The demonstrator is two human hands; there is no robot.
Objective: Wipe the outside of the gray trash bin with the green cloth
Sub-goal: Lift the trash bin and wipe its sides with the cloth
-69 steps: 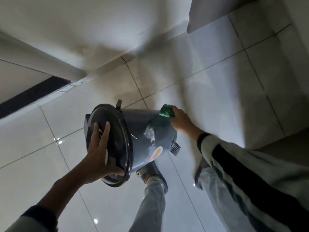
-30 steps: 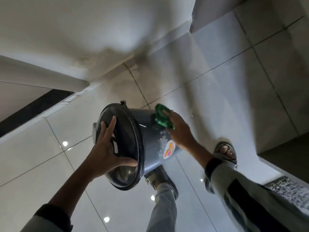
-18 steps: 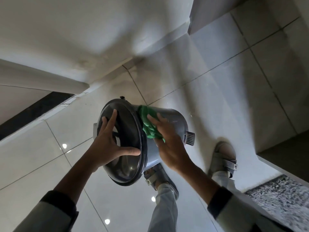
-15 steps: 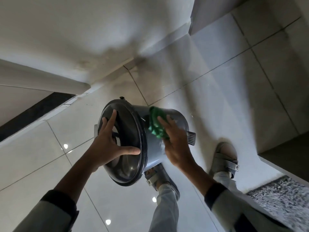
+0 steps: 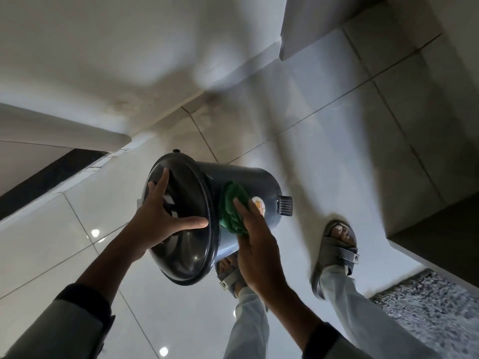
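Note:
The gray trash bin (image 5: 248, 182) is tilted on its side in the air, its round lid end facing me. My left hand (image 5: 160, 216) grips the lid rim, fingers spread over the lid and thumb along the edge. My right hand (image 5: 255, 244) presses the crumpled green cloth (image 5: 233, 206) against the bin's side wall just behind the rim. A round orange sticker (image 5: 259, 206) shows beside the cloth. The black foot pedal (image 5: 284, 205) sticks out at the bin's base.
Glossy gray floor tiles (image 5: 337, 156) lie below. My two sandalled feet (image 5: 337, 244) stand under the bin. A speckled mat (image 5: 430, 307) lies at the lower right. A white wall (image 5: 129, 60) and a dark threshold strip (image 5: 51, 177) are at the left.
My right hand slid the cloth along the bin wall from near the base to just behind the rim, then down the side. The bin has turned, bringing the sticker up.

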